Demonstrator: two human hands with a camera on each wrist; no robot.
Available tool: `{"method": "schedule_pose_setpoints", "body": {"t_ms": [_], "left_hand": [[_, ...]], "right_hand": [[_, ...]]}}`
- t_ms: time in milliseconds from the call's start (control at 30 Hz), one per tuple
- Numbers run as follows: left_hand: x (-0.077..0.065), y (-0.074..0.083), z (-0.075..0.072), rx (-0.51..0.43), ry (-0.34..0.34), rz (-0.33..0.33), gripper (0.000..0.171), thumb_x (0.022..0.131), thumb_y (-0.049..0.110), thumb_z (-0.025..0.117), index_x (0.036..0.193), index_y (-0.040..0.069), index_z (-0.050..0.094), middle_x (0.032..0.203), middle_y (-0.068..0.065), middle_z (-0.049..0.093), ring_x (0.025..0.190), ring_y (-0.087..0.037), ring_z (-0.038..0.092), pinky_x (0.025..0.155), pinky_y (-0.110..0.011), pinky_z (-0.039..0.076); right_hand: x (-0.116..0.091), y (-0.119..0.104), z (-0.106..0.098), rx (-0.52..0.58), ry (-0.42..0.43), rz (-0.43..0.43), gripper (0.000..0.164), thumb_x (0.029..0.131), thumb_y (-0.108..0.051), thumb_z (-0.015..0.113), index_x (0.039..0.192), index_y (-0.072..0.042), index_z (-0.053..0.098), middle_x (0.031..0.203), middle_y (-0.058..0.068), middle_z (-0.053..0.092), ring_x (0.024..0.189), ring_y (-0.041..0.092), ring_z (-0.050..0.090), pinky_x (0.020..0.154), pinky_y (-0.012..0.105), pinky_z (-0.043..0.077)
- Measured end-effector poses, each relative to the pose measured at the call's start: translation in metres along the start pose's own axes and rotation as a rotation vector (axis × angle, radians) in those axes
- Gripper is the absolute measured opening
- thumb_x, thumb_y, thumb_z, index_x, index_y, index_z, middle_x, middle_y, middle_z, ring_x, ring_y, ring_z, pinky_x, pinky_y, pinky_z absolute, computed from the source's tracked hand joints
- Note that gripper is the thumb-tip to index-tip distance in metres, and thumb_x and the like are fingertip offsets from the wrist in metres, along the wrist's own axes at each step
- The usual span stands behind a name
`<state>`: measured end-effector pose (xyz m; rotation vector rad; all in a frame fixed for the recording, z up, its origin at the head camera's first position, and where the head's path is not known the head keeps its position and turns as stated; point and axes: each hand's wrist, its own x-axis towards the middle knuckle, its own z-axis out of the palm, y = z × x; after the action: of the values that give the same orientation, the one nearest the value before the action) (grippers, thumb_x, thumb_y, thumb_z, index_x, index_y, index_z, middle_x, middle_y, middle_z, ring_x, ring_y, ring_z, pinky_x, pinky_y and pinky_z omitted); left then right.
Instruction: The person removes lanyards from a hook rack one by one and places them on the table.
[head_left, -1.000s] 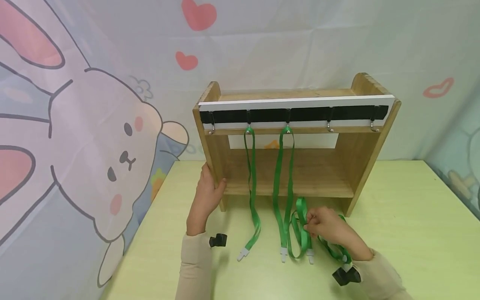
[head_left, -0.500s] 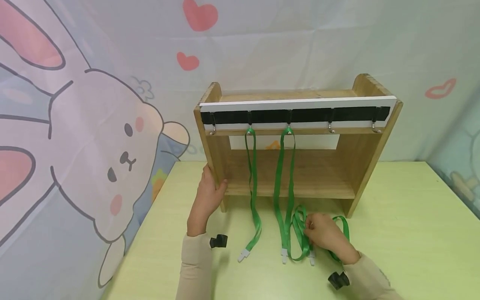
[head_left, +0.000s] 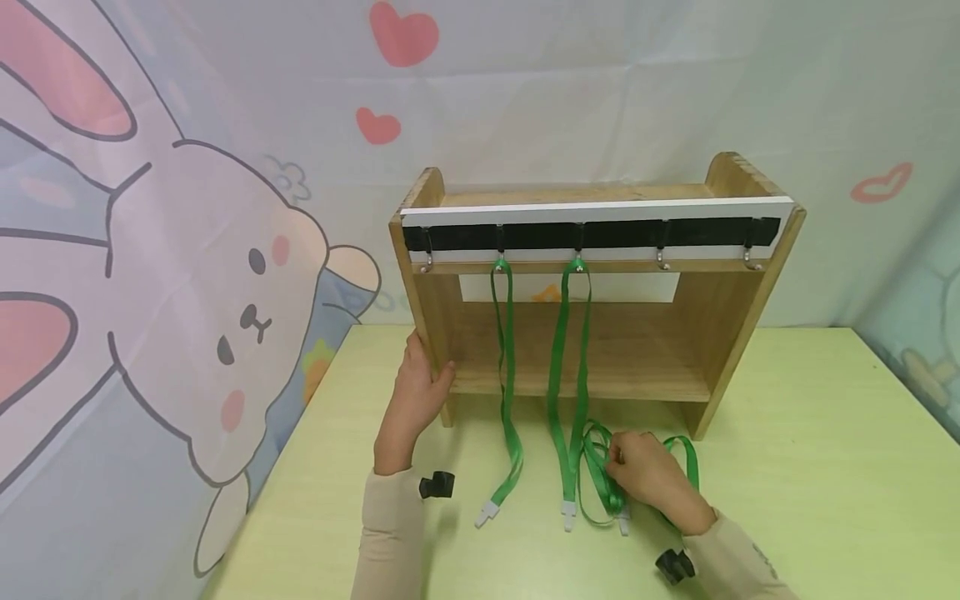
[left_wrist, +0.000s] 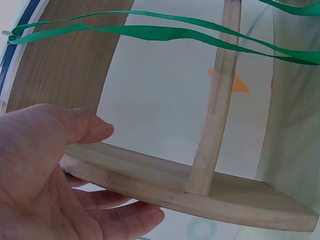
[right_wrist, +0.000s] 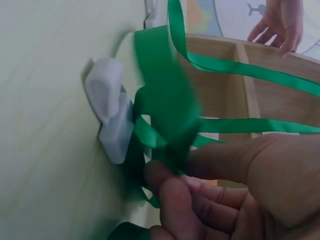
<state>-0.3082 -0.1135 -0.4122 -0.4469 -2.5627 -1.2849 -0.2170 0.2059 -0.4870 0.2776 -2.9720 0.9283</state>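
Observation:
My left hand (head_left: 415, 396) grips the left side panel of a small wooden shelf (head_left: 645, 354). In the left wrist view its thumb lies on the inner side of the panel and its fingers on the outer side. My right hand (head_left: 651, 473) pinches a bunched green lanyard (head_left: 597, 471) low in front of the shelf. A white plastic clip (right_wrist: 106, 87) lies on the table beside the lanyard in the right wrist view. Two more green lanyards hang from hooks: one on the left (head_left: 509, 350) and one in the middle (head_left: 556, 358).
Several metal hooks line a black strip (head_left: 622, 233) across the shelf's top front; a right-hand hook (head_left: 662, 262) carries nothing. Another green lanyard loop (head_left: 691, 457) lies right of my right hand on the pale yellow-green table (head_left: 810, 467). A cartoon-printed backdrop (head_left: 562, 100) stands behind.
My right hand has shifted slightly left, and the lanyard loop that stood up at its fingers has sunk lower. The left hand stays on the side panel.

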Motion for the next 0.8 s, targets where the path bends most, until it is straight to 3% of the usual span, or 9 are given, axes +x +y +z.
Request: {"method": "schedule_pose_setpoints", "body": {"t_ms": [500, 633, 800], "left_hand": [[0.001, 0.001, 0.0, 0.014, 0.004, 0.01, 0.074, 0.097, 0.011, 0.059, 0.152, -0.011, 0.013, 0.14, -0.037, 0.039, 0.126, -0.051, 0.048, 0.101, -0.061, 0.043], [0.001, 0.001, -0.001, 0.009, 0.01, 0.008, 0.075, 0.097, 0.011, 0.059, 0.152, -0.012, 0.013, 0.14, -0.037, 0.039, 0.127, -0.051, 0.047, 0.102, -0.06, 0.042], [-0.001, -0.001, 0.002, 0.009, 0.011, -0.013, 0.075, 0.097, 0.011, 0.06, 0.152, -0.012, 0.013, 0.137, -0.038, 0.038, 0.125, -0.051, 0.047, 0.101, -0.061, 0.042]], "right_hand": [[-0.002, 0.002, -0.013, -0.046, -0.023, 0.047, 0.014, 0.094, -0.015, 0.069, 0.086, -0.004, 0.069, 0.056, -0.003, 0.046, 0.047, 0.011, 0.039, 0.046, 0.026, 0.033], [-0.001, -0.002, -0.025, -0.007, 0.013, 0.022, 0.014, 0.095, -0.016, 0.067, 0.088, -0.004, 0.07, 0.051, -0.004, 0.043, 0.044, 0.009, 0.036, 0.043, 0.024, 0.031], [-0.002, -0.009, -0.04, 0.033, 0.09, -0.023, 0.015, 0.097, -0.014, 0.065, 0.094, -0.002, 0.072, 0.061, -0.003, 0.055, 0.049, 0.01, 0.044, 0.046, 0.027, 0.037]]}}
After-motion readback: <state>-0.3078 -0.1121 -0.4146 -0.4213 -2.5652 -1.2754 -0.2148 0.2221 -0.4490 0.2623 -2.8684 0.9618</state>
